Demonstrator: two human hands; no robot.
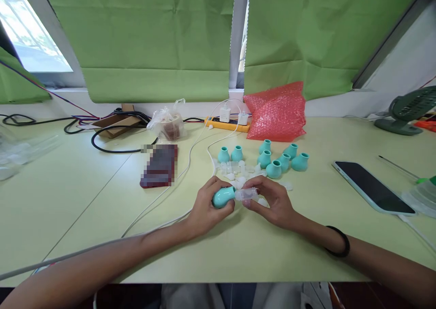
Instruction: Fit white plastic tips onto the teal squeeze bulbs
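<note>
Between the fingers of my left hand (208,207) is a glossy teal bulb (222,197), lying on its side with its neck to the right. My right hand (272,203) pinches a clear plastic tube (245,194) whose left end meets the bulb's neck; how deep it sits inside I cannot tell. Just beyond my hands, small clear and white plastic parts (235,168) lie in a loose pile. Several more teal bulbs (274,169) stand around that pile, their open necks facing mostly up.
A red bubble-wrap bag (276,112) and a yellow power strip (226,124) lie at the back. A dark red phone (160,166) is on the left, a phone in a light case (374,187) on the right. White cables (185,168) cross the table. A green fan (405,109) stands far right.
</note>
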